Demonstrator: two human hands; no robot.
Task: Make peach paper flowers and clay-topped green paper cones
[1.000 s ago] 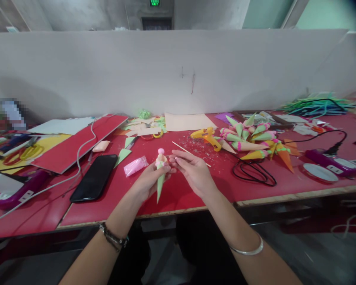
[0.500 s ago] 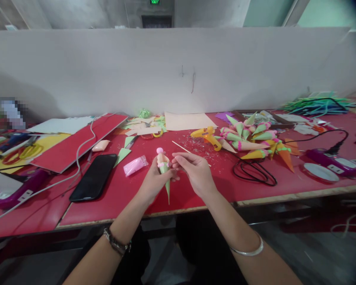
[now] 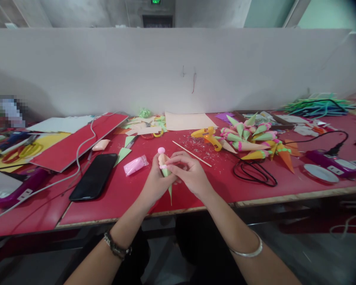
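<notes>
My left hand (image 3: 154,181) is wrapped round a pale green paper cone (image 3: 170,194) that points down toward me. A scalloped pink trim (image 3: 163,166) runs along the cone's wide end. A small pink ball (image 3: 161,150) shows just above, at the left fingertips; what it rests on I cannot tell. With fingers pinched together, my right hand (image 3: 191,173) touches the trim on the cone's right side. Anything small between those fingertips is hidden. On the table left of my hands lies a pink packet (image 3: 135,165) of what looks like clay.
Beyond my hands lie a thin wooden stick (image 3: 192,153) and a yellow glue gun (image 3: 207,137). Several finished cones (image 3: 249,136) are heaped at right, near a coiled black cable (image 3: 255,174). At left are a black phone (image 3: 93,177) and a red board (image 3: 80,142).
My right hand has moved left onto the cone's trimmed rim; before, its pinched fingers were just beside it. The cone has turned slightly in my left hand. The wooden stick shows fully now.
</notes>
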